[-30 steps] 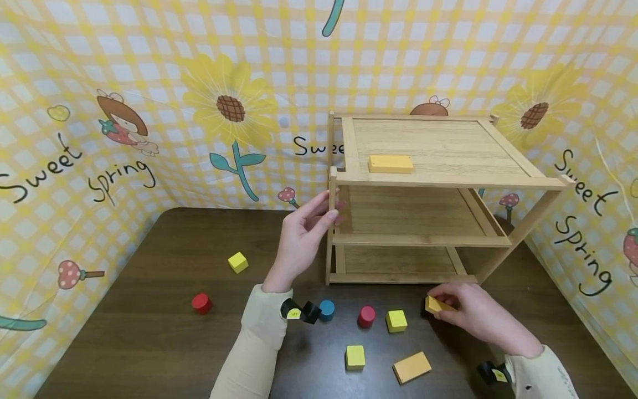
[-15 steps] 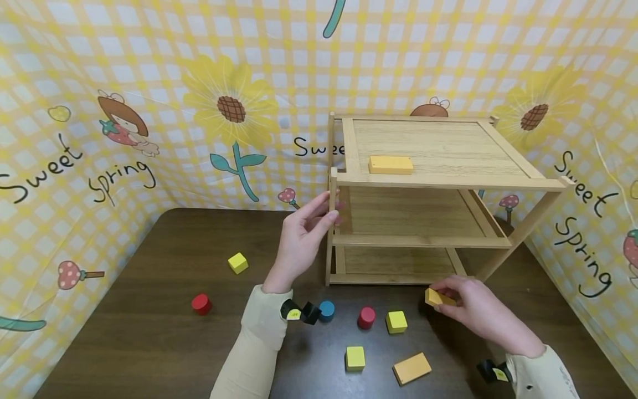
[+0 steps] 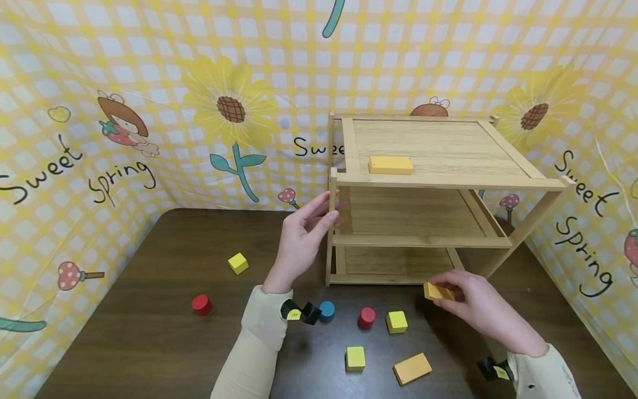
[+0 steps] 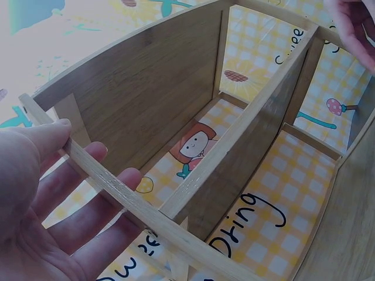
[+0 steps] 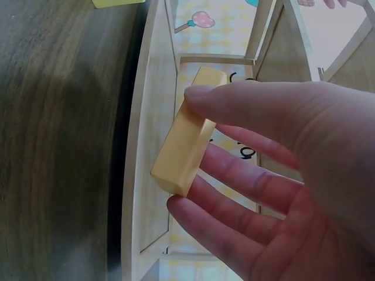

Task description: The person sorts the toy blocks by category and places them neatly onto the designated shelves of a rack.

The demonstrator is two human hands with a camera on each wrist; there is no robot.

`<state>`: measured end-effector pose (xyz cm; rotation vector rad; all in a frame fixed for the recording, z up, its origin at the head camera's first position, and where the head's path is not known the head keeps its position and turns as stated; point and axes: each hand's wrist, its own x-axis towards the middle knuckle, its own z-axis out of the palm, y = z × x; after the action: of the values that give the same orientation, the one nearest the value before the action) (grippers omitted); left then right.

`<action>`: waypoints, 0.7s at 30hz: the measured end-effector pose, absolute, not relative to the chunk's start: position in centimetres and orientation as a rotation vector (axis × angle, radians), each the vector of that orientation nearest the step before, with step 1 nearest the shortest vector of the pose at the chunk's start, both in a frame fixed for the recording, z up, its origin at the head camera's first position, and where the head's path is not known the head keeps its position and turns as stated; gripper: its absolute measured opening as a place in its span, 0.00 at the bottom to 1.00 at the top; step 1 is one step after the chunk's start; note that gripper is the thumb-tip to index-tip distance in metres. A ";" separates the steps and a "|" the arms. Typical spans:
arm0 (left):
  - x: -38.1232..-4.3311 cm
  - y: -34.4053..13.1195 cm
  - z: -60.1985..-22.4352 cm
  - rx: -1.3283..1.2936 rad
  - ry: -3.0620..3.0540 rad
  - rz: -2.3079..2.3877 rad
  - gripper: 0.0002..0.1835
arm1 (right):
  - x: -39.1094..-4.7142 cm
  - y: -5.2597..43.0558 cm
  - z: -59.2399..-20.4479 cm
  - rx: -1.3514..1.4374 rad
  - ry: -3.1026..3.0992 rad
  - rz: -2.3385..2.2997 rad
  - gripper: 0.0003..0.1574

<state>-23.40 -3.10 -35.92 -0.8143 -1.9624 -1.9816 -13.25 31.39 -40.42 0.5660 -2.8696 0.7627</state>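
Observation:
My left hand (image 3: 302, 237) holds the front left post of a three-tier wooden shelf (image 3: 423, 241). In the left wrist view its thumb lies on the post (image 4: 114, 190), with the fingers behind it. Between thumb and fingers my right hand (image 3: 480, 302) pinches a yellow-orange rectangular block (image 3: 437, 291), just in front of the shelf's lower right. The right wrist view shows that block (image 5: 186, 137) tilted, thumb on one face and fingertips along the other side. A similar block (image 3: 391, 164) lies on the top board near its front edge.
Around the table's front lie another rectangular block (image 3: 412, 368), yellow cubes (image 3: 396, 322) (image 3: 355, 359), a red cylinder (image 3: 366, 317) and a blue cylinder (image 3: 326, 311). Farther left are a yellow cube (image 3: 238, 263) and a red cylinder (image 3: 201, 304). A checked cloth (image 3: 149, 66) surrounds the table.
My right hand has risen slightly toward the shelf, carrying the rectangular block with it. The left hand keeps its place on the post, and the other blocks have not moved.

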 end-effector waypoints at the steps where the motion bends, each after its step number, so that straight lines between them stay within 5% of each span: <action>1: -23.4 -3.1 -35.9 -0.813 -1.964 -1.982 0.24 | -13.2 31.4 -40.4 0.567 -2.866 0.759 0.18; 21: -23.3 -3.1 -36.0 -0.831 -1.941 -1.983 0.24 | -12.9 30.4 -38.5 0.589 -2.702 0.699 0.22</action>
<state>-23.34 -3.13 -36.00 -0.8306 -1.9411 -1.9829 -12.95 30.43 -38.48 0.5890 -2.7025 0.6986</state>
